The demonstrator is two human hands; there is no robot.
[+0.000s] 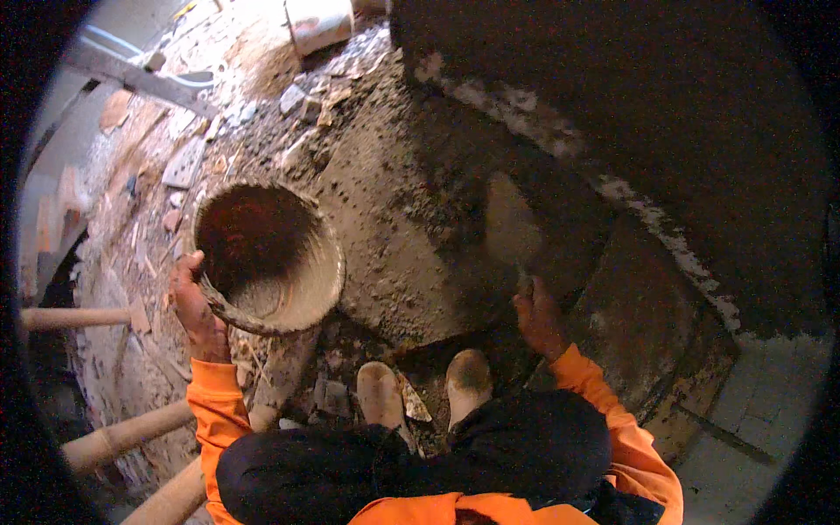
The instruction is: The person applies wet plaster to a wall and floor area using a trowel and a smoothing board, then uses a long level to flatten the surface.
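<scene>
A mortar-crusted bucket [325,262] is tipped so that its mouth faces me, and wet grey residue coats its inner wall. My left hand [194,302] grips its rim at the left, with the fingers hooked over the edge. On the right, my right hand [541,322] is closed round the handle of a trowel [512,223]. The trowel's blade points away from me, over the dark, shaded part of the mortar board. Grey mortar [385,245] lies spread in crumbs and lumps between the bucket and the trowel.
A dark wall [630,96] with a pale ragged strip rises at the right. Bamboo poles [131,437] cross the lower left. Rubble and broken pieces [302,101] litter the ground, with a whitish container [319,24] at the top. My boots [381,394] stand at the board's near edge.
</scene>
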